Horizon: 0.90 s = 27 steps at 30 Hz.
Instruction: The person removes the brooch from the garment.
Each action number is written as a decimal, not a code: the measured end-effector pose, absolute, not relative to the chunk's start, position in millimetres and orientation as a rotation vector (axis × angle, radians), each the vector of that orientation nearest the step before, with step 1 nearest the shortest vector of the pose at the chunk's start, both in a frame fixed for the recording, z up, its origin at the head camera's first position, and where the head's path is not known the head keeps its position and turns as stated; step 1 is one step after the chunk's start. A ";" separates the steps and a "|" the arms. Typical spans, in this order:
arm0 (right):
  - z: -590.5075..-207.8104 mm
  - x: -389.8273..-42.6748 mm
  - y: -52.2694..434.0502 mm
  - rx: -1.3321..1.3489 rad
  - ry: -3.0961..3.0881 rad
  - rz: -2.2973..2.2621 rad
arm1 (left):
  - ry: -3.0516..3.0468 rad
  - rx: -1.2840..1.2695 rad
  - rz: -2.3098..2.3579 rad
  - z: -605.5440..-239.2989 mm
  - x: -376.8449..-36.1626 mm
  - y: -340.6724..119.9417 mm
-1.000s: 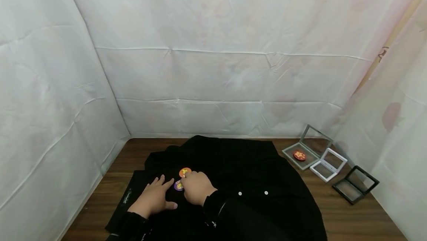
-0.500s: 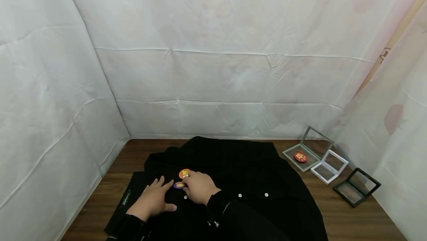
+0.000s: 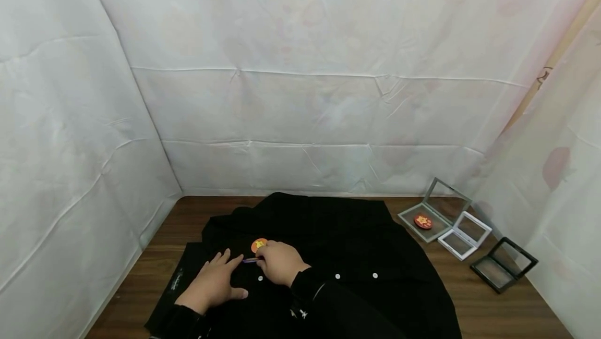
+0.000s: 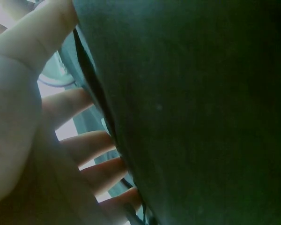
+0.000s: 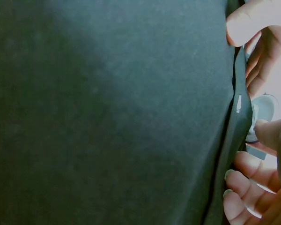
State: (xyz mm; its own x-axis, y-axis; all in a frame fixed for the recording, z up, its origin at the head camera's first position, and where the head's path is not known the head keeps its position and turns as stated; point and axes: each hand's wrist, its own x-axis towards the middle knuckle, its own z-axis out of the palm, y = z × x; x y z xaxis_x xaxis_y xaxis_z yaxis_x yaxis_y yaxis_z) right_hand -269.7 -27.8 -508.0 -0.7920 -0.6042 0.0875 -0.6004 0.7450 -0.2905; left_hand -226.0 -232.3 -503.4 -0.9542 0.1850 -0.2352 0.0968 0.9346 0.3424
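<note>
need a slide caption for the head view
Right hand pinches a purple badge on a black shirt while the left hand rests flat beside it, below an orange badge.

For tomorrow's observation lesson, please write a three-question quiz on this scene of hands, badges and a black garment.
1. True or false: the left hand lies flat on the black shirt.
2. What does the right hand pinch? A) purple badge B) orange badge C) white frame case
3. Fill in: the red badge lies in the open ____ frame case.

Key: 1 true; 2 A, held nearly edge-on; 3 grey.
</note>
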 end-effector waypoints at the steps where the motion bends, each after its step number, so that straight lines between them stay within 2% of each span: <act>1: -507.9 -270.1 -27.9 -1.003 2.922 -0.491 | 2.831 0.216 0.483 -503.5 -226.3 -233.3; 9: -505.7 -274.3 -26.3 -0.960 2.872 -0.674 | 2.915 0.280 0.559 -500.0 -227.7 -238.6; 19: -504.5 -275.8 -23.2 -0.857 2.827 -0.856 | 2.930 0.571 0.701 -496.6 -222.6 -231.2; 27: -508.1 -278.0 -24.6 -0.785 2.762 -0.966 | 2.879 0.566 0.715 -498.8 -221.3 -232.7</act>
